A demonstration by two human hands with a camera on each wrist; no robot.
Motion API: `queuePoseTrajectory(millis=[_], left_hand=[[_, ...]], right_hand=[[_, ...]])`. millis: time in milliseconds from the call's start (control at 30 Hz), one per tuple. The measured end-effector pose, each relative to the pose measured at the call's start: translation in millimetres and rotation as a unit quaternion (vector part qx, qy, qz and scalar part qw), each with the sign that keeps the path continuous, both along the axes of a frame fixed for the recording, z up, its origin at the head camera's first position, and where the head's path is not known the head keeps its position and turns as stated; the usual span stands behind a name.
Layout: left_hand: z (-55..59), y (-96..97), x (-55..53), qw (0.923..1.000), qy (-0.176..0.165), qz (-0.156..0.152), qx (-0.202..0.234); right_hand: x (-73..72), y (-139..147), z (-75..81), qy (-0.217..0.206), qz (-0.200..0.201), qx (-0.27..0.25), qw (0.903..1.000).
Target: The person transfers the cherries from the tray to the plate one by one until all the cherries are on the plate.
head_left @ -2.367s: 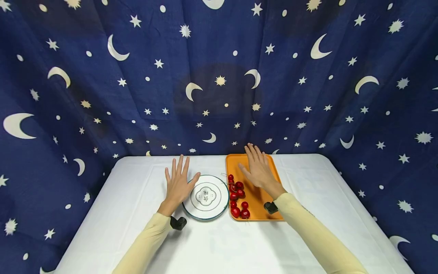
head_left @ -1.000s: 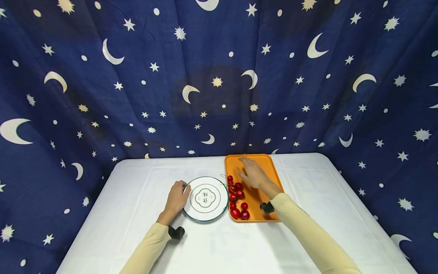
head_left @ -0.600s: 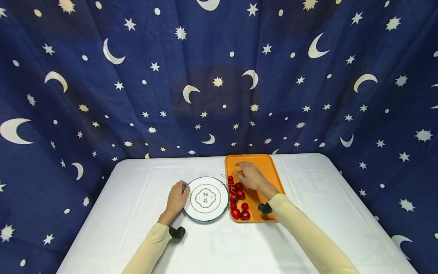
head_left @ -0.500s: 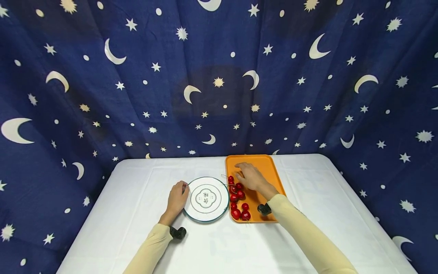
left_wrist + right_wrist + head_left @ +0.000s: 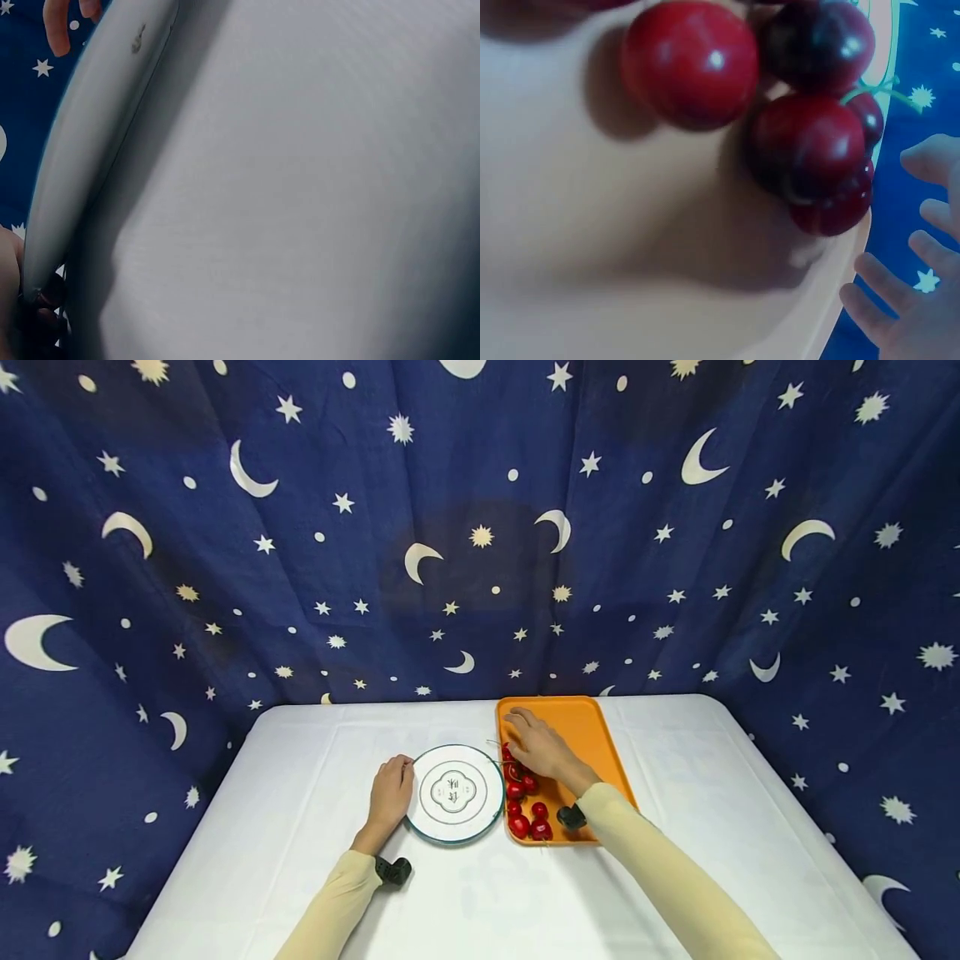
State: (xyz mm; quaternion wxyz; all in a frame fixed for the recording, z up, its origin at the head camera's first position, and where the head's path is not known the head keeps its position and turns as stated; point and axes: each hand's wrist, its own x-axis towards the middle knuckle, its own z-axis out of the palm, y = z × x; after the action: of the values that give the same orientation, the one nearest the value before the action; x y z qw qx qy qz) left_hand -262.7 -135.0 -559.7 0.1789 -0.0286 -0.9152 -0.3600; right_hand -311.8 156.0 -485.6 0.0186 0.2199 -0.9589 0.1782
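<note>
At left grip (image 5: 391, 791), held plate (image 5: 433, 819), Chinese characters (image 5: 453, 792)

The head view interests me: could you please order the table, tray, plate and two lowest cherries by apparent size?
1. Table
2. Orange tray, partly covered
3. White plate
4. Left cherry and right cherry: too alike to rank

The left hand (image 5: 391, 791), at first spread with straight fingers at the near plate's left side, now bends its fingers and grips the left edge of the plate (image 5: 454, 794). The right hand (image 5: 543, 752), earlier well to the plate's right with fingers outstretched, is now closer to the plate's far right edge, fingers slightly bent, hiding some cherries (image 5: 529, 784) that showed before.
</note>
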Motion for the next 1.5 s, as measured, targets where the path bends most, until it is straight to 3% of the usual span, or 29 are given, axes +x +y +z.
queuePoseTrajectory(millis=[300,567,733,933,1500], left_hand=[[7.3,0.0,-2.9,1.0,-0.006,0.002,0.0],[11.2,3.0,-3.3,0.9997,0.023,-0.001,-0.003],[12.7,3.2,-5.9,1.0,0.003,-0.004,-0.003],[9.8,2.8,-5.2,0.9998,-0.022,-0.003,0.0],[-0.3,-1.3,2.6,0.9999,-0.009,0.004,-0.01]], right_hand=[[-8.0,-14,7.0,-0.001,0.006,0.008,1.0],[-12.8,-19,3.2,-0.012,-0.004,0.026,0.9996],[-13.9,-22,0.6,-0.012,-0.019,0.044,0.9988],[-14.2,-26,-2.3,-0.001,-0.041,0.054,0.9977],[-12.2,-34,-13.3,0.009,-0.05,0.054,0.9973]])
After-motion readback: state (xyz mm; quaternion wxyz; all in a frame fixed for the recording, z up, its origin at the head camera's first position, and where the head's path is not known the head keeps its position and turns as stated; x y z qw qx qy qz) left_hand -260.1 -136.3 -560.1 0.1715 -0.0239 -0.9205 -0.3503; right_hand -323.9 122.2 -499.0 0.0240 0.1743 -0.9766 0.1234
